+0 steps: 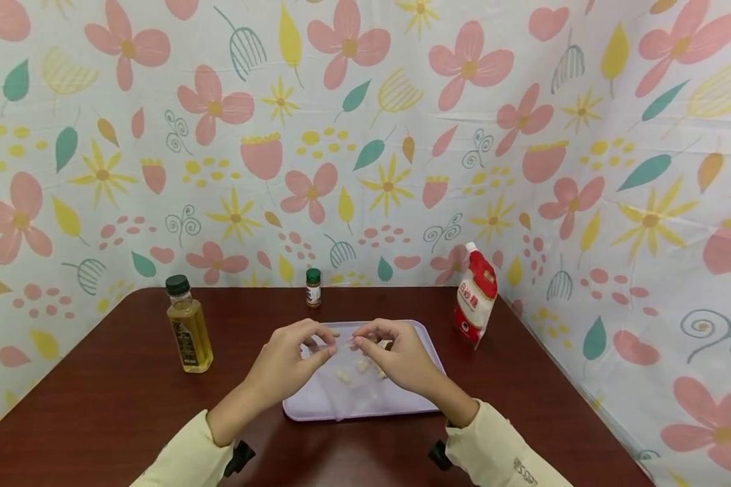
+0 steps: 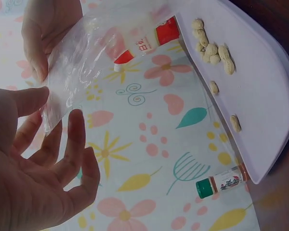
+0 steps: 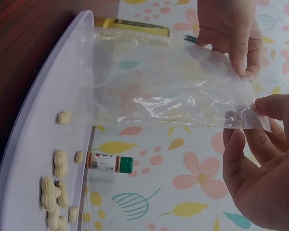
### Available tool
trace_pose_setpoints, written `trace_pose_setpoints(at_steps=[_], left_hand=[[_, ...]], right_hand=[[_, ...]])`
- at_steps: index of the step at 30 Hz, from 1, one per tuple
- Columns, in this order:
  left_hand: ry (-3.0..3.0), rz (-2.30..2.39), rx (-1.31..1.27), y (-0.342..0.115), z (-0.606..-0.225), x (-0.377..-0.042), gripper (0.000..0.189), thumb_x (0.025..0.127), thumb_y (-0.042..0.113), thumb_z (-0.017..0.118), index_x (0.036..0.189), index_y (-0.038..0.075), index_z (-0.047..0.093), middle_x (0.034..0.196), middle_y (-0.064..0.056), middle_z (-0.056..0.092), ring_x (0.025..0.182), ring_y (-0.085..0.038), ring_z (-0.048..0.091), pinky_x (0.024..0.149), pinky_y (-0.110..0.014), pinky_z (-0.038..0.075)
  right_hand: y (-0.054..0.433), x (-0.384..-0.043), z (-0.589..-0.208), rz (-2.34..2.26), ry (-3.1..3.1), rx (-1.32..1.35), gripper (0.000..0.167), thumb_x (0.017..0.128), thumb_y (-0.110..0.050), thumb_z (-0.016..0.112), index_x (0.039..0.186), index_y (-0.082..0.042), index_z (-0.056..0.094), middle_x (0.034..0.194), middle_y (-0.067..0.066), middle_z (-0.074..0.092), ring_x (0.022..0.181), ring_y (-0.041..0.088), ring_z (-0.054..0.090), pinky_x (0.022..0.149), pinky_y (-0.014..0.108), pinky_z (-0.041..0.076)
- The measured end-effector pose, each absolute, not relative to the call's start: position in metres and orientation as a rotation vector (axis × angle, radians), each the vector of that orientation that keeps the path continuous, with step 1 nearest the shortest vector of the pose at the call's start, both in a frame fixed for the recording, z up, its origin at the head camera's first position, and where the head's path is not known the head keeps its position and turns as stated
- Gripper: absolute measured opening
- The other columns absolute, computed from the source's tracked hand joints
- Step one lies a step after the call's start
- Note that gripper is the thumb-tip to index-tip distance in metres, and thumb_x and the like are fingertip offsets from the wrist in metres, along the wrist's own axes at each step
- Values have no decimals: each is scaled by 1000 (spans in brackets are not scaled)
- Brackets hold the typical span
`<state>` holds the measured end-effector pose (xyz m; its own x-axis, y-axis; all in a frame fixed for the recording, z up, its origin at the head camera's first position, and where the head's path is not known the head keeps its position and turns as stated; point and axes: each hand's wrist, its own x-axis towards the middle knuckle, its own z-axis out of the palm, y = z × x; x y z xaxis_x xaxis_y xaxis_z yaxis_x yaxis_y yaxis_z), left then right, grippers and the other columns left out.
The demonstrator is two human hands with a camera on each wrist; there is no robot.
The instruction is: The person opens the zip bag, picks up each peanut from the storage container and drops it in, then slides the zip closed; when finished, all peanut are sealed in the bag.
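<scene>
A clear plastic bag (image 3: pixel 149 82) hangs upright between my two hands, its lower part over the tray. My left hand (image 1: pixel 289 355) pinches one side of the bag's top edge between thumb and fingers. On the other side of that edge, my right hand (image 1: pixel 405 358) pinches the film the same way. Below lies a pale lilac tray (image 1: pixel 307 404) with several peanuts in their shells (image 3: pixel 60 162) scattered on it. In the head view the see-through bag and the hands partly cover the peanuts.
A bottle of yellow oil (image 1: pixel 191 335) with a dark cap stands left on the brown table (image 1: pixel 128 406). Behind the tray is a small green-capped spice jar (image 1: pixel 313 289). To the right stands a red and white pouch (image 1: pixel 476 297). A flowered cloth (image 1: pixel 365 169) hangs behind.
</scene>
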<state>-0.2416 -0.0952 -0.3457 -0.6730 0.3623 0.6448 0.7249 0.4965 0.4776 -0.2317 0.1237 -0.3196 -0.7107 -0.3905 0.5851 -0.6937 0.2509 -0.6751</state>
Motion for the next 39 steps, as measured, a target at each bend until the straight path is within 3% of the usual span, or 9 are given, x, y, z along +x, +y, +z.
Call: trace_pose_setpoints(at_steps=[9, 13, 19, 23, 30, 39], left_hand=[[-2328, -910, -864, -91, -344, -240, 16, 86, 18, 78, 99, 22, 69, 95, 14, 66, 81, -6, 63, 69, -26, 52], [-2274, -880, -867, -89, -345, -240, 14, 85, 17, 79, 93, 23, 70, 90, 16, 65, 77, -2, 61, 68, -24, 52], [-2131, -834, -909, -89, -344, -243, 15, 81, 14, 82, 87, 22, 71, 81, 14, 65, 69, 0, 59, 61, -21, 49], [-2044, -816, -931, -89, -344, -244, 15, 79, 11, 83, 85, 19, 73, 80, 12, 68, 65, 0, 58, 56, -20, 46], [-2007, -727, -923, -88, -347, -244, 17, 75, 8, 84, 84, 19, 75, 84, 11, 73, 65, -1, 60, 67, -33, 40], [-2027, -667, -922, -87, -351, -241, 22, 74, 4, 84, 87, 19, 75, 89, 10, 74, 82, -5, 67, 70, -37, 41]], right_hand=[[125, -231, -323, 1433, -2241, 978, 7, 91, 2, 66, 94, 4, 72, 82, 15, 73, 68, 26, 66, 51, 26, 49], [125, -232, -327, 1431, -2238, 975, 6, 92, 0, 67, 93, 2, 72, 80, 14, 72, 68, 22, 66, 51, 27, 50], [129, -253, -344, 1445, -2242, 988, 8, 93, -1, 65, 94, 0, 73, 81, 13, 73, 66, 28, 65, 44, 28, 47], [130, -256, -341, 1477, -2261, 1003, 13, 97, -7, 62, 96, -3, 74, 83, 8, 75, 67, 27, 67, 46, 28, 47], [130, -256, -331, 1539, -2346, 1072, 17, 97, -14, 64, 94, -3, 76, 80, 6, 74, 58, 21, 61, 49, 25, 44], [132, -260, -328, 1572, -2504, 1143, 14, 94, -8, 66, 98, 0, 75, 89, 10, 75, 79, 25, 70, 65, 28, 53]])
